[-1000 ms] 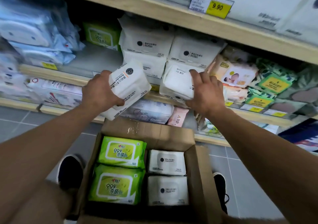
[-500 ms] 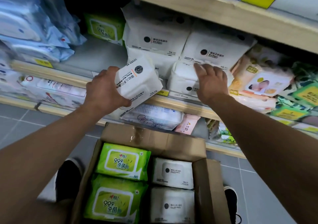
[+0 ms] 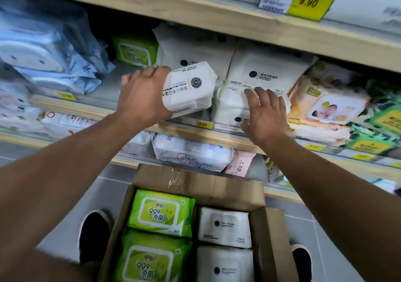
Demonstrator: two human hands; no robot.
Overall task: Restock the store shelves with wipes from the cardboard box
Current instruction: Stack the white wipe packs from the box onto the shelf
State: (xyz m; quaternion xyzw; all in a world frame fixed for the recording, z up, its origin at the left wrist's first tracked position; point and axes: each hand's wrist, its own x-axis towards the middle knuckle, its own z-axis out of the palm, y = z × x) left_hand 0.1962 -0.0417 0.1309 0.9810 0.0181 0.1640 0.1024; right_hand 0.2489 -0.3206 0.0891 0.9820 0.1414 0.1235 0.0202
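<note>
Wipes (image 3: 161, 213) in box (image 3: 195, 182) below shelf (image 3: 217, 136)

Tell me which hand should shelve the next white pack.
Left, probably. The left hand already grips a white wipes pack at the shelf; the right hand just rests open on stacked packs.

Both arms outstretched, left grip (image 3: 144, 96) curled around a pack, right grip (image 3: 265, 113) apparently flat, fingers spread.
</note>
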